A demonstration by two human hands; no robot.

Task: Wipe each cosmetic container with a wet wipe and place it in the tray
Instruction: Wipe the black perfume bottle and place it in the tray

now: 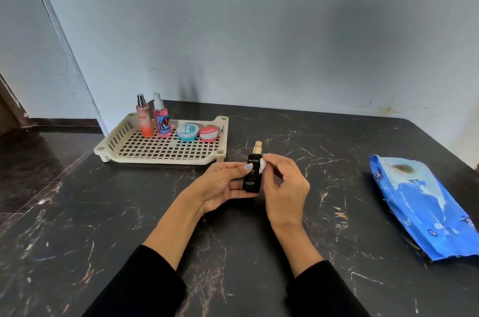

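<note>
My left hand [223,184] grips a black bottle [252,176] with a gold cap, upright above the table's middle. My right hand [283,184] pinches a small white wet wipe [262,165] against the bottle's right side. A cream slotted tray [160,150] lies at the back left. Along its far side stand an orange spray bottle [144,119] and a pink spray bottle [161,121], with a teal round tin [187,132] and a red round tin [209,133] next to them.
A blue wet wipe pack [425,202] lies flat at the right of the dark marble table [129,213]. A grey wall rises behind the table. The table's left edge runs beside the tray, with dark floor beyond it.
</note>
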